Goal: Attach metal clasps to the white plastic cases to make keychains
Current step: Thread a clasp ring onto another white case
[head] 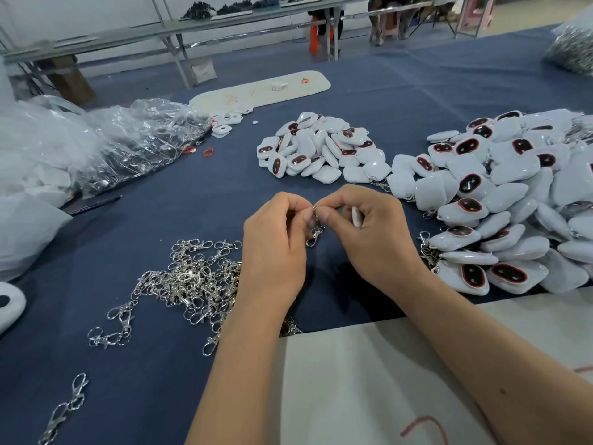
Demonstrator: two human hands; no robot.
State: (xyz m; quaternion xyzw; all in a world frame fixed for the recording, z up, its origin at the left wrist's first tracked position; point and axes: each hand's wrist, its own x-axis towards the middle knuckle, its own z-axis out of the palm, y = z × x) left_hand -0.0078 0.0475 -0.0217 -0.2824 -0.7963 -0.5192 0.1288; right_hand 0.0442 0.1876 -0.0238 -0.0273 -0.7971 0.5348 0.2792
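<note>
Left hand (276,232) and right hand (369,226) meet fingertip to fingertip above the table's near middle, both pinching the ring of a metal clasp (315,231) whose hook dangles between them. A white plastic case (356,216), mostly hidden, sits tucked in the right hand's curled fingers. Shiny tangled loose clasps (189,284) lie toward the near left; glossy rounded cases (321,149) are piled mid-table, clasped ones (500,200) at the right edge. The blue cloth (160,203) also carries crinkled plastic bags (128,139) at the left edge.

Both hands mid-worktop: left hand (276,232) and right hand (369,226) pinch one metal clasp (316,231); right also holds a white case (356,216). Loose clasp pile (192,281) near edge, case heap (513,200) right edge.
</note>
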